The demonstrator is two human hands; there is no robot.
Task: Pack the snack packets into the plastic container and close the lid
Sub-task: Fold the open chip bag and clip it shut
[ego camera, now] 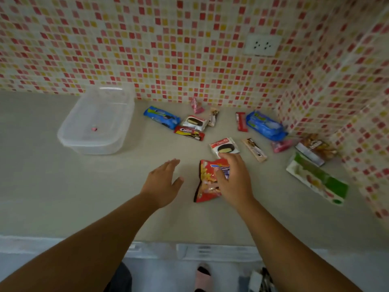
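A clear plastic container (pixel 95 123) stands at the back left of the counter, with one small pink item inside; whether a lid rests on it I cannot tell. My right hand (pixel 234 182) lies on a red snack bag (pixel 207 182) in the middle of the counter, thumb and fingers curled around its right side. My left hand (pixel 163 182) hovers open just left of the bag, holding nothing. Several more packets lie beyond: a white choco pie packet (pixel 224 145), a blue cookie pack (pixel 161 116), a red cookie bar (pixel 189 133), another blue pack (pixel 265 125).
A green and white packet (pixel 315 179) and a brown snack box (pixel 315 147) lie by the tiled right wall. A tiled wall with a power socket (pixel 262 45) closes the back. The counter's front edge runs below my forearms.
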